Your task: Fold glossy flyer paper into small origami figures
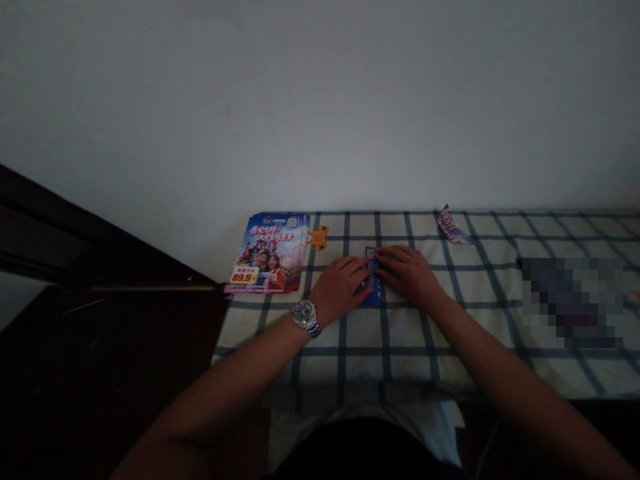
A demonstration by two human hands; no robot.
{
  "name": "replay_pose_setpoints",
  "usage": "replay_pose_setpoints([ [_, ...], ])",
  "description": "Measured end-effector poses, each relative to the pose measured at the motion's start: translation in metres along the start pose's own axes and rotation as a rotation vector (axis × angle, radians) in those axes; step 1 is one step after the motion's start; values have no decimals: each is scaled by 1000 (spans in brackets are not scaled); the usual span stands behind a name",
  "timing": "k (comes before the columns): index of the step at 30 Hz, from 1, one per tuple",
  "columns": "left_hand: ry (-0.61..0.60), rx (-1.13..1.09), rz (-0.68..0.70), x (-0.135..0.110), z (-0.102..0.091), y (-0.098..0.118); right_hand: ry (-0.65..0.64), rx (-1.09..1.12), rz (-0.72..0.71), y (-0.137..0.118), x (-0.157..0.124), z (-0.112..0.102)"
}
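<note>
A narrow, folded blue flyer [373, 295] lies on the checked cloth, between my two hands. My left hand [340, 288], with a metal watch [306, 317] at its wrist, has its fingers on the flyer's left side. From the other side, my right hand [411, 275] holds the right edge, its fingertips near a small printed code at the far end. Fingers cover parts of the flyer's face. To the left of my hands rests a stack of colourful printed flyers [270, 257], the top one marked 89.9.
The checked cloth [330, 360] covers a table or bed against a pale wall [320, 107]. An orange bear-shaped piece [318, 238] touches the stack. Farther right lie a folded pink-and-blue paper [451, 228] and a blurred-out dark object [565, 300]. Dark furniture [75, 240] stands at left.
</note>
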State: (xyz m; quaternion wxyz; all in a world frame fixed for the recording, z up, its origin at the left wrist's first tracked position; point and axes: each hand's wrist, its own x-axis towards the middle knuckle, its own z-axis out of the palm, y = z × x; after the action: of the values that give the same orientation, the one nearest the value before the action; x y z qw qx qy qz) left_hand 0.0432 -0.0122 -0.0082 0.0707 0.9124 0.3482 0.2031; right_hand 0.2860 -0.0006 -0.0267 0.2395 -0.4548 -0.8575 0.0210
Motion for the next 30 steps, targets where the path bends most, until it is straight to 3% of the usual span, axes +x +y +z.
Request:
replay_pose_setpoints([
  [4,-4,0,8,0,0,0,0,3,11,-1,1,0],
  [10,-27,-4,128,-1,0,2,27,5,4,-1,0,1],
  [20,-65,16,95,-1,-7,4,8,25,21,-1,0,-1],
  [30,46,24,-28,-1,-8,-4,20,42,-2,2,-1,-2],
])
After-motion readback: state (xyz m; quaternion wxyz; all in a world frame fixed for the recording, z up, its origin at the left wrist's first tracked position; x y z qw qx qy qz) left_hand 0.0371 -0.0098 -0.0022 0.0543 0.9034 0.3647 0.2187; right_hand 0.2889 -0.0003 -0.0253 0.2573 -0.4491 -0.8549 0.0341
